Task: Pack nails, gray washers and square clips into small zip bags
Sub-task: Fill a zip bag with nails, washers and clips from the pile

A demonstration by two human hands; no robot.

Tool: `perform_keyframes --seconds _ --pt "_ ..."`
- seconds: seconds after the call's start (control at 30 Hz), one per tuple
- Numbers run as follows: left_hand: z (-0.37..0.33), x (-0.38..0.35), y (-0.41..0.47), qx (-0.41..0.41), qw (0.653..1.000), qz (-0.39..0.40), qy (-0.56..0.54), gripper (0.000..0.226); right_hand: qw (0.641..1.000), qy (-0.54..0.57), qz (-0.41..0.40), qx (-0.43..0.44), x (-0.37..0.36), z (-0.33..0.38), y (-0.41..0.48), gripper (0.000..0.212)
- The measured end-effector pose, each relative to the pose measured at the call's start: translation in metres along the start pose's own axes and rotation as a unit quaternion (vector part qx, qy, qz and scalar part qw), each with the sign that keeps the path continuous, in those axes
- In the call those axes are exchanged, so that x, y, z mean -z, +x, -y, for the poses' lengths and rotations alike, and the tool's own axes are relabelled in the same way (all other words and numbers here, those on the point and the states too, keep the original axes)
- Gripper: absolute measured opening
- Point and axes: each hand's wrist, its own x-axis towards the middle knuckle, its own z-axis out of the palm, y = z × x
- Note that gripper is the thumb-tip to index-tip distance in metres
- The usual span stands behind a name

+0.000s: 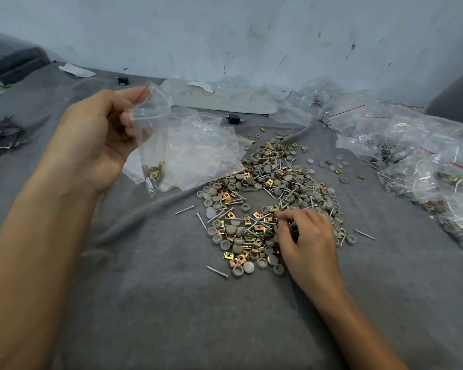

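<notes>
clear plastic, thin and creased: a small clear plastic zip bag (150,134) with a red line along its mouth hangs from the left hand's fingers (126,120), which pinch its top edge. a few silver nails and brass-yellow square clips (154,174) sit at the bottom of the bag. the left hand (102,134) is raised above the gray cloth (171,303), palm turned inward, with the bare forearm running to the lower left corner.

the right hand's fingers (286,216) are curled and bunched, tips down in a heap (265,188) of silver nails, round gray washers and brass square clips. whether they have a piece pinched i cannot tell. the right hand (308,236) lies knuckles up on the heap's near right part.

the heap spreads across the middle of the cloth, and a loose silver nail (217,272) lies just beside its near edge. behind the held bag lies a pile of empty clear zip bags (198,150). filled clear bags (412,156) crowd the right side, well apart from the left hand. a scuffed pale wall (251,36) stands behind.
</notes>
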Motion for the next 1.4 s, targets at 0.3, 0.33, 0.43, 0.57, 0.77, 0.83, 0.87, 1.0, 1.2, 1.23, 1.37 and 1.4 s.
perform_keyframes --seconds 0.3,0.33,0.43,0.57,0.77,0.83,0.87,1.0,1.2,1.23,1.37,1.4 --pt "0.002 0.041 0.000 0.066 0.963 0.092 -0.245 0.051 0.999 -0.013 0.005 -0.029 0.001 -0.004 0.002 0.021" --pt "0.007 0.052 0.001 0.065 0.979 0.053 -0.188 0.064 0.999 -0.013 0.006 -0.028 0.001 -0.004 0.002 0.020" --pt "0.035 0.067 -0.008 0.147 0.983 -0.077 -0.076 0.032 1.000 -0.011 0.006 -0.025 0.001 -0.004 0.002 0.015" --pt "0.053 0.066 -0.001 0.197 0.949 -0.156 -0.188 0.027 0.999 -0.018 0.017 -0.026 0.001 -0.003 0.002 0.017" --pt "0.045 0.059 0.000 0.174 0.961 -0.146 -0.160 0.027 0.999 -0.025 0.028 -0.021 0.001 -0.004 0.002 0.019" --pt "0.043 0.053 -0.001 0.168 0.963 -0.132 -0.166 0.026 0.999 -0.021 0.029 -0.025 0.001 -0.004 0.002 0.020" --pt "0.042 0.049 -0.002 0.165 0.964 -0.124 -0.166 0.026 0.999 -0.020 0.028 -0.027 0.001 -0.003 0.002 0.020" --pt "0.040 0.041 -0.007 0.166 0.970 -0.088 -0.157 0.033 0.999 -0.026 0.029 -0.030 0.000 -0.002 0.001 0.018" --pt "0.037 0.030 -0.012 0.123 0.988 -0.043 -0.077 0.035 0.999 -0.028 0.030 -0.029 0.001 -0.001 0.001 0.018" --pt "0.037 0.028 -0.013 0.119 0.990 -0.035 -0.063 0.035 0.999 -0.028 0.031 -0.030 0.001 -0.001 0.001 0.018" --pt "0.037 0.016 -0.021 0.107 0.993 -0.018 -0.038 0.034 0.999 -0.022 0.030 -0.034 0.001 0.000 0.000 0.020" --pt "0.038 0.012 -0.023 0.105 0.994 -0.009 -0.028 0.035 0.999 -0.017 0.029 -0.036 0.002 0.001 0.000 0.021"
